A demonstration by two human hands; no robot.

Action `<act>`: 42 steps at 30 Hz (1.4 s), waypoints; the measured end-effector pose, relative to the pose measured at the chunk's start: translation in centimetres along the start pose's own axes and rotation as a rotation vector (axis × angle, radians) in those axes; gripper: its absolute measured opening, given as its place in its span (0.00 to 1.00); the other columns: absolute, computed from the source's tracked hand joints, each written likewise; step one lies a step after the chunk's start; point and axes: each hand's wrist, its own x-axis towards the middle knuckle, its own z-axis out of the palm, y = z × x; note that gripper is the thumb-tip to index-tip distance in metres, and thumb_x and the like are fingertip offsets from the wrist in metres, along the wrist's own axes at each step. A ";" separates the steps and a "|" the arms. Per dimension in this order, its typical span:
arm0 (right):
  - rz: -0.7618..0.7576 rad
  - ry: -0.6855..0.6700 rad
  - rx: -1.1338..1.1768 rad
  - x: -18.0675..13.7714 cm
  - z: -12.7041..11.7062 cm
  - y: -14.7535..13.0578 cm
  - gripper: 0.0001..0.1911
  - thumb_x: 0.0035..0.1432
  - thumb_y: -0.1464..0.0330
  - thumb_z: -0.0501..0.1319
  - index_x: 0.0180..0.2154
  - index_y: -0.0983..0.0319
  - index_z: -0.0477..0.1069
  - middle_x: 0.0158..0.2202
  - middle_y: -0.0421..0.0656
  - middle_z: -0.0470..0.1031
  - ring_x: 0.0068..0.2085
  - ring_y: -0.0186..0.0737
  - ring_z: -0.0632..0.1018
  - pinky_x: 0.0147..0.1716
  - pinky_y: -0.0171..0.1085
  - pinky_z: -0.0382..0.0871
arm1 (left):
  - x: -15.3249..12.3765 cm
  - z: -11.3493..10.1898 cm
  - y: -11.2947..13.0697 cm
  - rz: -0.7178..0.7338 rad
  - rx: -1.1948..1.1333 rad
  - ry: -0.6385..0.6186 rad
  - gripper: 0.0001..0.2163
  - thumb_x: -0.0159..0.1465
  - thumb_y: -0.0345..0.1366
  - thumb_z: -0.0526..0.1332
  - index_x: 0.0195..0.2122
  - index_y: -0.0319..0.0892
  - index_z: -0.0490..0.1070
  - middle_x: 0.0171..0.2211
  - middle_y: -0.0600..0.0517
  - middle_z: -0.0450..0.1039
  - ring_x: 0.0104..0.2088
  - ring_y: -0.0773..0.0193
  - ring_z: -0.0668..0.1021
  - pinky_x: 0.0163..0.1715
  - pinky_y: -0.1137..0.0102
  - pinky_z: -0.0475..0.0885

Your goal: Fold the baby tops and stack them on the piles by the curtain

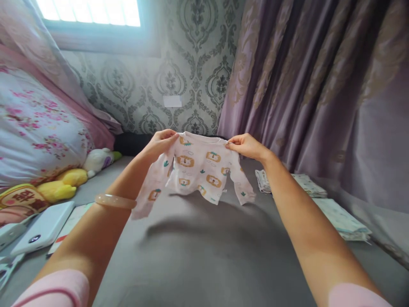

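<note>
Stretched between my hands hangs a small white long-sleeved baby shirt (200, 168) printed with orange lion faces and green leaves. My left hand (162, 140) pinches it at the shoulder on the left of the neckline. At the opposite shoulder, my right hand (246, 144) grips the cloth between thumb and fingers. The shirt is spread upright, sleeves drooping on both sides, its hem close above the grey bed sheet (204, 256). A shadow falls on the sheet below it.
Folded cloths (340, 217) lie in stacks on the right, by the purple curtain (287, 76). To the left are a white power bank (44, 230), a yellow plush toy (60, 187), a white plush toy (99, 162) and a floral pillow (38, 132). A patterned wall (198, 68) stands behind.
</note>
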 end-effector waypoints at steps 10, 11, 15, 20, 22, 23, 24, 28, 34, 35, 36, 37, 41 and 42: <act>-0.056 -0.088 -0.016 -3.8 -2.1 -4.3 0.23 0.46 0.48 0.69 0.32 0.61 0.79 0.26 0.44 0.78 0.29 0.41 0.78 0.28 0.38 0.70 | -2.8 -4.4 4.1 0.100 0.146 -0.265 0.21 0.52 0.59 0.63 0.25 0.43 0.75 0.22 0.48 0.72 0.24 0.61 0.73 0.22 0.67 0.67; -0.063 -0.097 -0.074 -3.6 -1.9 -4.4 0.23 0.45 0.48 0.69 0.30 0.62 0.79 0.25 0.43 0.78 0.29 0.41 0.77 0.28 0.37 0.69 | -2.6 -4.3 4.1 0.122 0.262 -0.291 0.20 0.51 0.57 0.63 0.24 0.44 0.75 0.22 0.48 0.72 0.25 0.60 0.74 0.23 0.67 0.67; -0.076 -0.050 -0.205 -1.5 -0.3 -4.4 0.22 0.48 0.48 0.67 0.29 0.61 0.79 0.24 0.40 0.76 0.28 0.37 0.74 0.26 0.34 0.66 | -0.5 -2.5 3.2 0.235 0.579 -0.103 0.14 0.55 0.48 0.60 0.27 0.43 0.77 0.26 0.50 0.74 0.31 0.60 0.74 0.29 0.71 0.66; -0.089 -0.014 -0.148 -0.5 0.2 -3.4 0.25 0.48 0.47 0.66 0.30 0.64 0.78 0.24 0.40 0.74 0.26 0.34 0.71 0.25 0.33 0.62 | 0.2 -2.2 1.2 0.260 0.596 0.063 0.17 0.59 0.46 0.57 0.32 0.38 0.79 0.23 0.53 0.71 0.26 0.65 0.70 0.26 0.72 0.62; -0.080 -0.010 -0.121 -0.6 0.0 -3.0 0.24 0.49 0.47 0.65 0.31 0.63 0.78 0.26 0.40 0.75 0.28 0.35 0.72 0.26 0.34 0.63 | -0.2 -2.5 0.6 0.254 0.555 0.052 0.17 0.59 0.48 0.58 0.33 0.39 0.79 0.22 0.53 0.71 0.25 0.65 0.69 0.25 0.73 0.62; -0.078 -0.003 -0.109 -0.7 -0.1 -2.8 0.24 0.49 0.47 0.65 0.31 0.63 0.78 0.26 0.41 0.76 0.28 0.36 0.73 0.26 0.34 0.64 | -0.3 -2.6 0.4 0.252 0.535 0.051 0.17 0.59 0.48 0.58 0.33 0.39 0.79 0.22 0.53 0.71 0.26 0.65 0.70 0.25 0.73 0.62; -0.078 0.009 -0.100 -0.7 -0.1 -2.7 0.24 0.49 0.47 0.65 0.31 0.63 0.78 0.27 0.42 0.77 0.29 0.37 0.74 0.27 0.34 0.65 | -0.5 -2.6 0.3 0.248 0.517 0.055 0.17 0.58 0.49 0.59 0.33 0.39 0.79 0.22 0.53 0.72 0.26 0.65 0.70 0.24 0.73 0.62; -0.064 0.072 -0.071 -0.6 0.3 -2.6 0.22 0.47 0.49 0.67 0.30 0.62 0.78 0.29 0.43 0.78 0.31 0.39 0.76 0.29 0.35 0.68 | -0.8 -2.5 0.3 0.179 0.468 0.104 0.18 0.56 0.50 0.61 0.33 0.40 0.79 0.23 0.52 0.72 0.25 0.65 0.70 0.24 0.72 0.63; -0.028 0.181 -0.022 -0.6 1.1 -2.6 0.20 0.48 0.50 0.67 0.29 0.62 0.76 0.28 0.44 0.78 0.30 0.39 0.75 0.28 0.35 0.68 | -0.9 -1.9 0.1 0.187 0.391 0.197 0.14 0.57 0.47 0.61 0.32 0.40 0.76 0.26 0.51 0.73 0.27 0.66 0.70 0.26 0.72 0.64; -0.031 0.206 -0.017 -0.6 1.2 -2.5 0.20 0.48 0.51 0.67 0.29 0.62 0.76 0.28 0.44 0.78 0.29 0.38 0.75 0.28 0.35 0.68 | -1.1 -1.6 0.1 0.183 0.372 0.205 0.14 0.58 0.46 0.60 0.32 0.40 0.76 0.26 0.52 0.72 0.27 0.66 0.70 0.26 0.72 0.64; -0.034 0.229 -0.016 -0.7 1.3 -2.5 0.20 0.49 0.51 0.66 0.30 0.62 0.76 0.28 0.44 0.78 0.29 0.38 0.75 0.27 0.35 0.68 | -1.2 -1.4 0.1 0.175 0.359 0.216 0.13 0.59 0.46 0.59 0.33 0.41 0.75 0.25 0.52 0.71 0.27 0.66 0.69 0.26 0.72 0.63; -0.038 0.250 -0.019 -0.7 1.4 -2.5 0.20 0.49 0.51 0.66 0.30 0.63 0.76 0.28 0.44 0.77 0.29 0.38 0.74 0.27 0.35 0.67 | -1.4 -1.1 0.2 0.169 0.353 0.233 0.12 0.60 0.45 0.58 0.33 0.41 0.74 0.25 0.53 0.70 0.27 0.66 0.69 0.26 0.72 0.63; -0.094 0.351 -0.104 -1.0 1.6 -2.7 0.20 0.54 0.52 0.63 0.33 0.63 0.77 0.28 0.43 0.77 0.30 0.38 0.74 0.28 0.35 0.66 | -2.2 -0.2 0.9 0.178 0.409 0.321 0.10 0.63 0.43 0.55 0.35 0.43 0.72 0.24 0.54 0.67 0.28 0.65 0.69 0.28 0.71 0.62; -0.115 0.378 -0.143 -1.3 1.6 -2.9 0.20 0.55 0.52 0.62 0.34 0.63 0.77 0.29 0.43 0.77 0.30 0.38 0.74 0.29 0.36 0.66 | -2.5 0.0 1.2 0.199 0.438 0.351 0.10 0.64 0.42 0.55 0.35 0.43 0.72 0.25 0.54 0.67 0.29 0.64 0.69 0.29 0.71 0.63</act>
